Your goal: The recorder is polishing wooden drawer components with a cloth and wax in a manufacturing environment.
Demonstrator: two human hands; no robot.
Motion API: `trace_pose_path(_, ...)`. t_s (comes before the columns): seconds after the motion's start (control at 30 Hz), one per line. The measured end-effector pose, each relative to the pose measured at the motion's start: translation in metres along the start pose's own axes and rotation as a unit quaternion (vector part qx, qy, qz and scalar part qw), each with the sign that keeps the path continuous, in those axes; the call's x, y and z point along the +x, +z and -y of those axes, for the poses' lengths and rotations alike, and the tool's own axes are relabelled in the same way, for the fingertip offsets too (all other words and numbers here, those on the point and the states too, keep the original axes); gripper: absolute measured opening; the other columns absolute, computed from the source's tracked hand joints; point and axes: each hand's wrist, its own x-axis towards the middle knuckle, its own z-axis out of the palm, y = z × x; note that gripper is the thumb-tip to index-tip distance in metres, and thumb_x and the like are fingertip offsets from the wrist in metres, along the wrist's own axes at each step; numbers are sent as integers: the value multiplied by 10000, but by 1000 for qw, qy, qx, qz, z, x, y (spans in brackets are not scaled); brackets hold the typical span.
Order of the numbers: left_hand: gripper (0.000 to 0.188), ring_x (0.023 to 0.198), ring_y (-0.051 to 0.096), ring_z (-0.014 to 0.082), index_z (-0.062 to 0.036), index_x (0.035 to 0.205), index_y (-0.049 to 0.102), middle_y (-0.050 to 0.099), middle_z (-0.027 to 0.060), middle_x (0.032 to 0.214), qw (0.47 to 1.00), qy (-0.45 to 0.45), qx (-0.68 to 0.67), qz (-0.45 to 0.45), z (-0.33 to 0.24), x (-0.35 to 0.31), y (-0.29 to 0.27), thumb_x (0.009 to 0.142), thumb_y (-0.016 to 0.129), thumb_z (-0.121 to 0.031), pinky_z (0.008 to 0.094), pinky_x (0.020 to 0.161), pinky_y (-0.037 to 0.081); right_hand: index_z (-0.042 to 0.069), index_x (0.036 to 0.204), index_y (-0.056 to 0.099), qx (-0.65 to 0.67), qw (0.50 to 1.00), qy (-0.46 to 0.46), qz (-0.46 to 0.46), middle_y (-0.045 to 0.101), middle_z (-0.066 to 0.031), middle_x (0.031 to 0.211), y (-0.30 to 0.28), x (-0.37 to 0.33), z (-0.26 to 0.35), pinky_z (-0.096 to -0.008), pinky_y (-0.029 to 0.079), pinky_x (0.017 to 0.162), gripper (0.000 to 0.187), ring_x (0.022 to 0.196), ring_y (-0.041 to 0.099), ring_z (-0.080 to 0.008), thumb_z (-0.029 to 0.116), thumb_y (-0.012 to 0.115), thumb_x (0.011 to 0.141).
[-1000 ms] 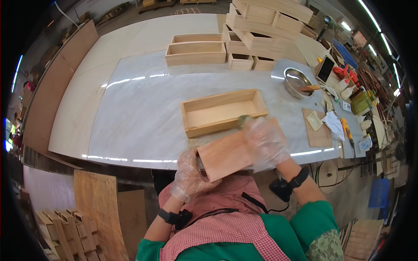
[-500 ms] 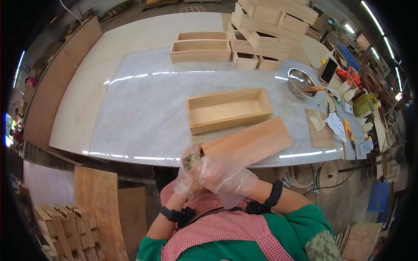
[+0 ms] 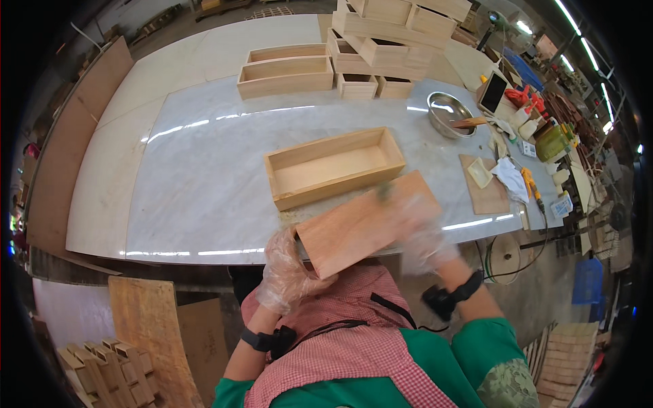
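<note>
Clamping a plastic-gloved left hand [image 3: 286, 272] round a rectangular reddish-brown wooden piece [image 3: 354, 228], holding the plastic-gloved right hand [image 3: 420, 234] opposite, grip too blurred to tell.

No text, numbers or signs legible; markings on white-and-blue rectangular packet [image 3: 562, 205] at right of glossy grey tabletop [image 3: 204, 170] too small

Left forearm [image 3: 246, 353] slants forward, left fingers [image 3: 321, 283] curled; right forearm [image 3: 478, 304] angles inward, right fingers [image 3: 410, 219] blurred
</note>
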Motion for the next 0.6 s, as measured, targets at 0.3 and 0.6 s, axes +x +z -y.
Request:
trace_pose_path(0.3, 773, 982, 569, 367, -32, 1137, 556, 610, 153, 1022, 999, -20, -32, 4, -1, 2, 1, 513, 838, -391, 449, 919, 441, 101, 937, 588, 566, 736, 98, 360, 611, -122, 835, -153, 159, -50, -365, 498, 610, 112, 725, 616, -242, 180, 520, 897)
trace_pose_path(0.6, 739, 982, 576, 365, -39, 1128, 568, 620, 151, 1014, 1000, 8, -23, 2, -2, 3, 5, 515, 837, -351, 437, 902, 445, 72, 928, 590, 447, 762, 378, 276, 657, -91, 742, -40, 19, -66, -408, 501, 552, 152, 693, 653, -277, 193, 524, 863)
